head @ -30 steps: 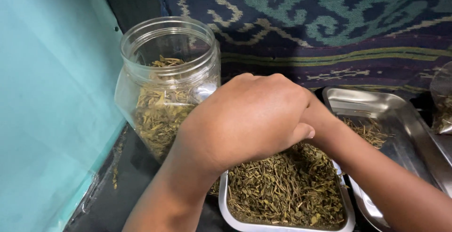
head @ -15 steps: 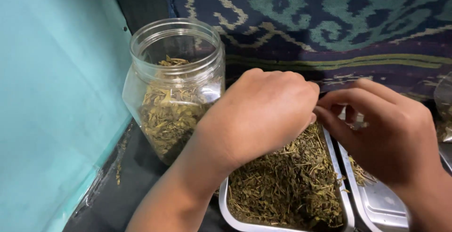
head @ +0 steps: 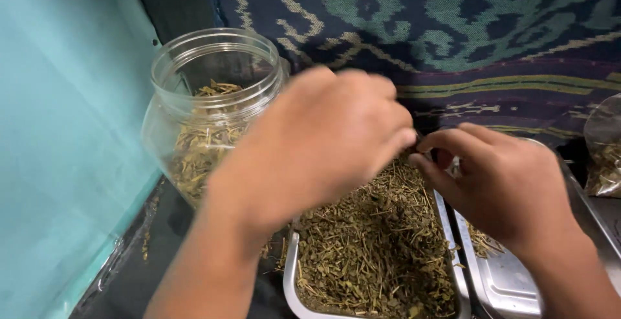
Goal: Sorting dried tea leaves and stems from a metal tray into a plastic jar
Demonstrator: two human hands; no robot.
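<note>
What changed: half a second back our left hand (head: 323,144) sat lower over the rectangular steel tray heaped with dried green-brown leaves and stems (head: 375,254); now it's lifted and blurred with motion, knuckles up near the jar mouth. Right hand (head: 501,183) has barely shifted.

What that means: looks like we're mid-lift off the heap, carrying toward the jar, though that's our read only.

Left fingers: curled in loosely, tips bunched; can't tell through the blur whether they've got any herb.

Right fingers: pinched together, thumb meeting forefinger, at the tray's far corner, just beside our left fingertips. Whatever's in the pinch is hidden.

Jar: clear round plastic jar with a wide open mouth (head: 207,118), no lid, about half full of the same leaf, standing left of the tray.

Herb texture: dry, brittle, twiggy bits mixed with crumbled flakes, piled loose.

Second tray: shiny steel tray (head: 511,280) on the right, mostly bare, a few scraps.

Surroundings: smooth teal wall (head: 65,131), dark woven patterned cloth (head: 453,28) behind, black tabletop (head: 149,267) with stray crumbs.
</note>
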